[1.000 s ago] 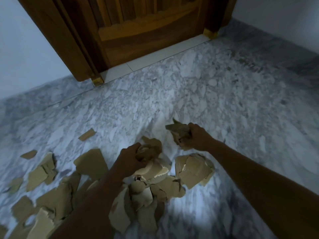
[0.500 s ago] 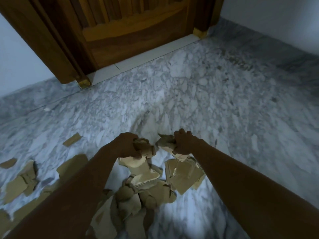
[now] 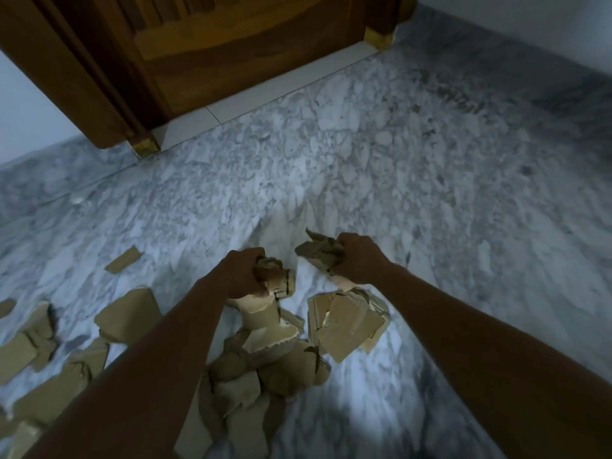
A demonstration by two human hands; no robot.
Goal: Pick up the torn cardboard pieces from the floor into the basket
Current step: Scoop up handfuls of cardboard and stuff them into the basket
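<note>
Grey-white marble floor (image 3: 381, 167) fills the dim room; a brown wooden door (image 3: 231, 51) stands at eleven o'clock, pale walls (image 3: 530, 24) flanking it

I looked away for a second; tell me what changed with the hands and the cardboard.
The hands drew close together over the pile, then parted again. The left hand and the right hand each stayed closed on a crumpled wad of cardboard. The pile and the scattered pieces stayed on the floor.

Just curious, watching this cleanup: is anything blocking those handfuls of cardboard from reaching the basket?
Cannot tell: no basket is in view. The left hand and right hand each grip cardboard above the pile; the marble floor ahead looks bare.
</note>
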